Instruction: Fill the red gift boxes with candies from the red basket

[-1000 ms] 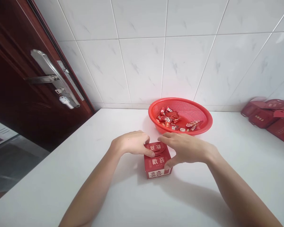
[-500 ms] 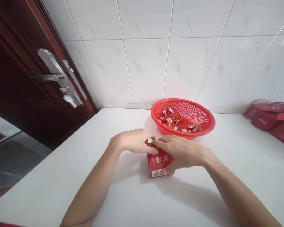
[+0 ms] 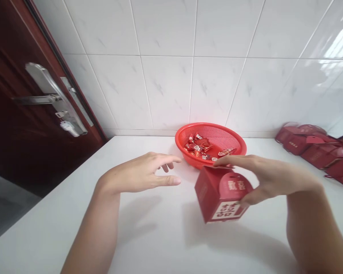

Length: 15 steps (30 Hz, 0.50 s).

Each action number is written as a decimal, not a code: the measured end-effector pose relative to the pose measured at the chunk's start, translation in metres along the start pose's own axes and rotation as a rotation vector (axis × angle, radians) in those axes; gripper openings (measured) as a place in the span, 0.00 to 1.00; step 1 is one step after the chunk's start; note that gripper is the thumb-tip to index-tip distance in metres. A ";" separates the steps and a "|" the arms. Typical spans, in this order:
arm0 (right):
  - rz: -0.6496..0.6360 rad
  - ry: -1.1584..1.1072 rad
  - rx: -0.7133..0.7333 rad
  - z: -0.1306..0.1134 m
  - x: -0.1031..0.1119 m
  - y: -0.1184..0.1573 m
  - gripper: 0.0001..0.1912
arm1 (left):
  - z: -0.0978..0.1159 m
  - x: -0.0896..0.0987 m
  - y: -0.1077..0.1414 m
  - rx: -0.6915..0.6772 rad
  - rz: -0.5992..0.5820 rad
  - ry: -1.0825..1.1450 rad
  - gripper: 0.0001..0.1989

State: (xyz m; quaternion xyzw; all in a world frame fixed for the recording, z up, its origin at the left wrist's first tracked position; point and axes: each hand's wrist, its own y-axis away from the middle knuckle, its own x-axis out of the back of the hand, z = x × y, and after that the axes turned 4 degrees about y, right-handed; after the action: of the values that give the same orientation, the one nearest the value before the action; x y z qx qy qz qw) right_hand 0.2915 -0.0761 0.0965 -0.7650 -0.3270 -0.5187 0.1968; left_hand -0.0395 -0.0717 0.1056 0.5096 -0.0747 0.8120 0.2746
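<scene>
Now the red gift box (image 3: 217, 199) is lifted off the desk and tilted, held in the right hand (image 3: 270, 177) alone.

The right fingers (image 3: 234, 160) lie closed across its top edge, with the thumb pressing its printed face, gripping it just above the white desk (image 3: 148, 236). The left hand (image 3: 140, 173) has let go and hangs open beside it, not touching. Behind, a red plastic basket (image 3: 180, 146) holds wrapped sweets (image 3: 197, 146); more red boxes (image 3: 314, 150) sit along the wall at right.
</scene>
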 end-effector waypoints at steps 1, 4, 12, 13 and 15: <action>0.022 -0.013 -0.045 0.008 0.005 0.015 0.45 | -0.001 0.000 0.001 0.013 -0.001 0.001 0.35; 0.046 -0.087 -0.312 0.033 0.014 0.057 0.40 | -0.003 0.002 0.002 0.036 -0.014 0.010 0.34; 0.272 -0.111 -0.733 0.095 -0.002 0.110 0.38 | -0.011 -0.002 -0.009 0.031 -0.054 0.038 0.34; 0.301 -0.100 -0.727 0.100 -0.006 0.110 0.38 | -0.012 -0.003 -0.010 0.027 -0.058 0.043 0.34; 0.336 -0.083 -0.718 0.105 -0.013 0.105 0.38 | -0.013 -0.004 -0.011 0.018 -0.054 0.055 0.34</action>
State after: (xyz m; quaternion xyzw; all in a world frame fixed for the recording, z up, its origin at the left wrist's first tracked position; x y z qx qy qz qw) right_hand 0.4325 -0.0873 0.0479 -0.8483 -0.0026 -0.5293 -0.0145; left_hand -0.0423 -0.0586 0.0942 0.4913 -0.0459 0.8186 0.2940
